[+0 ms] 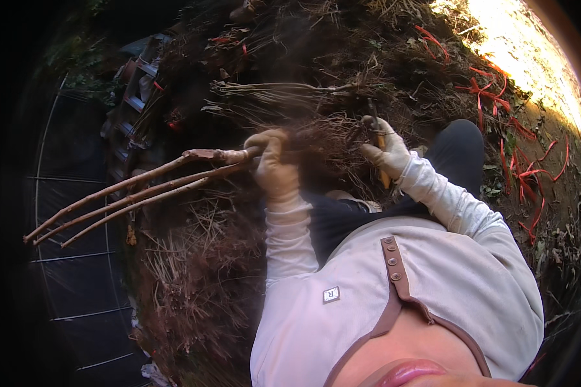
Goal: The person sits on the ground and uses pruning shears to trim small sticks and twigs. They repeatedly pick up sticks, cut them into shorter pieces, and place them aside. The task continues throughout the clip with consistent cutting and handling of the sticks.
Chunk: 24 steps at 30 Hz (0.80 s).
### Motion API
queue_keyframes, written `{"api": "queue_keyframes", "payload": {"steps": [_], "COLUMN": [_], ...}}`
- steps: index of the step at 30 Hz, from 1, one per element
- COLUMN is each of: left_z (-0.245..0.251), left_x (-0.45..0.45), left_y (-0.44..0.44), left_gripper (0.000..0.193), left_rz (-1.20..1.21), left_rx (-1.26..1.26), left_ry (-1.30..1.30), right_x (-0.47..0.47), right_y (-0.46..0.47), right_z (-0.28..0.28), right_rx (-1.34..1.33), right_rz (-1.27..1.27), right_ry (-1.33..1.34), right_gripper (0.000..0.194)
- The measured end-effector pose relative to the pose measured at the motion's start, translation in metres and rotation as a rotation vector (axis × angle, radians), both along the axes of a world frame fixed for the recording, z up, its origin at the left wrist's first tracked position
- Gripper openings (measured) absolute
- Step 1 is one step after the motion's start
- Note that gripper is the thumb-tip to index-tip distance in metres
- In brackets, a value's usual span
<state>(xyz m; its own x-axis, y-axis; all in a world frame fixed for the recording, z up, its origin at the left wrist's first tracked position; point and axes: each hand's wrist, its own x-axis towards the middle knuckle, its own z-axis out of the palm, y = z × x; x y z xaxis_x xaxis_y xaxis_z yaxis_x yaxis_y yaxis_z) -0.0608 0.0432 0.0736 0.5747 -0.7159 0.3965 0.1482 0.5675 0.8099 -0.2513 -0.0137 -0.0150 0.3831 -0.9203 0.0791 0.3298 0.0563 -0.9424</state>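
My left hand (277,164), in a pale work glove, is closed around the lower ends of several bare woody stems (174,186). The stems reach out to the left. Brown fibrous roots (336,150) spread between my two hands; blur hides which of them join the held stems. My right hand (387,150), also gloved, grips a yellow-handled hand tool (381,141) with a dark metal end pointing away from me. Its exact kind is partly hidden by the fingers. Just beyond both hands, a bundle of thin stems (290,88) lies on the ground.
A heap of rooted plants (198,290) lies to the left of my body. Red plastic ties (525,174) are scattered at the right. Black sheeting with pale lines (77,208) covers the far left, beside a ladder-like metal frame (135,102). My bent knee (457,145) rises near my right forearm.
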Motion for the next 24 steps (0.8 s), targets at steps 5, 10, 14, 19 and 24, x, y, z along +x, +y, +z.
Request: {"api": "queue_keyframes", "payload": {"steps": [5, 10, 14, 19, 24], "left_z": [-0.004, 0.026, 0.047, 0.028, 0.0], "left_x": [-0.001, 0.106, 0.163, 0.181, 0.199], "left_y": [0.001, 0.056, 0.102, 0.183, 0.231], "left_gripper": [0.014, 0.013, 0.01, 0.014, 0.028], "left_rz": [-0.145, -0.043, 0.447, 0.643, 0.649], "left_rx": [-0.048, -0.24, 0.069, 0.927, 1.552], "left_ry": [0.077, 0.245, 0.26, -0.126, -0.31], "right_x": [-0.003, -0.096, -0.203, -0.144, -0.096], "right_y": [-0.045, -0.173, -0.267, -0.228, -0.173], "right_z": [0.014, -0.052, -0.116, -0.15, -0.142], "right_rx": [-0.234, -0.128, 0.041, 0.04, 0.096], "right_rz": [-0.104, -0.495, -0.635, -0.529, -0.257], "right_ry": [0.683, 1.149, 1.066, 0.477, 0.399], "right_gripper": [0.047, 0.051, 0.052, 0.055, 0.043]}}
